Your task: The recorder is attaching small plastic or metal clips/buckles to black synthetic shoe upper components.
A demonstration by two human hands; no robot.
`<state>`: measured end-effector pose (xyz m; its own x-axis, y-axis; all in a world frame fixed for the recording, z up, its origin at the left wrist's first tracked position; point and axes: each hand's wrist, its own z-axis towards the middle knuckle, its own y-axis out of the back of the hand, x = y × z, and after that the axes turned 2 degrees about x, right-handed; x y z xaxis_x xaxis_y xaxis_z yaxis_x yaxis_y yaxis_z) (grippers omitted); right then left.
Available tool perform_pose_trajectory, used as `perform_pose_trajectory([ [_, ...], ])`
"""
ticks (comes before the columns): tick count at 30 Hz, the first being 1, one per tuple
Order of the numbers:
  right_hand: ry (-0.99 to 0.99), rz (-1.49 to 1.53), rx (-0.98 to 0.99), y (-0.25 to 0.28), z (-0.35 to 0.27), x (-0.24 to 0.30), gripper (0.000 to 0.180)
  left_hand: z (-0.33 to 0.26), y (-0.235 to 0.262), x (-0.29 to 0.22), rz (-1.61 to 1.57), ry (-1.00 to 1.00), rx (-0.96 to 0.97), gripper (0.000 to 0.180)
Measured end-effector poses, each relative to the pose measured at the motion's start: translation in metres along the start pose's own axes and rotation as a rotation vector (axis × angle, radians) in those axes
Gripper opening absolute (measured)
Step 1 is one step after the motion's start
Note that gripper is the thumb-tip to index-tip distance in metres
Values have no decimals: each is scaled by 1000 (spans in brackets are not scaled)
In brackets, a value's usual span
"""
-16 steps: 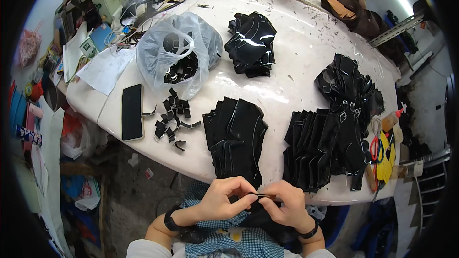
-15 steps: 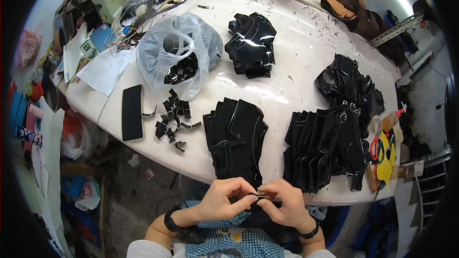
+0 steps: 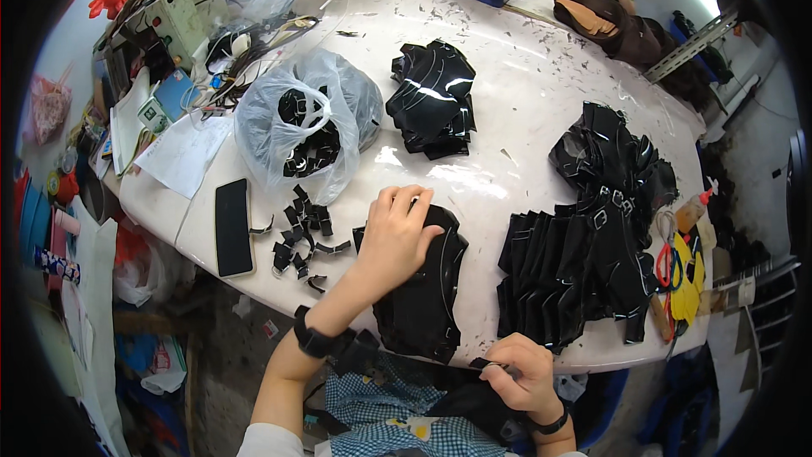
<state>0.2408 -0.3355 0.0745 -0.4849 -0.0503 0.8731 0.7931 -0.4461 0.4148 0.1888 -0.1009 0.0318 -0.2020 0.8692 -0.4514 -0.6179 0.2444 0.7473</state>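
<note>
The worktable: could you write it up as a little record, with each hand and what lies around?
Left hand: on a stack of black pieces
Right hand: pinching a small dark piece near the front edge of the table
Left side: dark-screened phone, small black strips, translucent bag holding dark items
Beyond the stack: another glossy black pile
Right side: more black pieces, some with metal buckles

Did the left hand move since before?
Yes. Judged against the table, the left hand has moved forward, away from the person's body, from its near edge to the middle black pile.
</note>
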Motion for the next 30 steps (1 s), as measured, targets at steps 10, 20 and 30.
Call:
perform_pose_trajectory([
  [10,21,4,-29,5,5,-4,9,-9,17,-8,-823,235,188,21],
  [20,-23,220,-48,15,8,2,9,-36,80,-51,-1188,452,468,27],
  [30,-156,571,81,-14,14,-23,9,-59,37,-18,-1576,551,372,29],
])
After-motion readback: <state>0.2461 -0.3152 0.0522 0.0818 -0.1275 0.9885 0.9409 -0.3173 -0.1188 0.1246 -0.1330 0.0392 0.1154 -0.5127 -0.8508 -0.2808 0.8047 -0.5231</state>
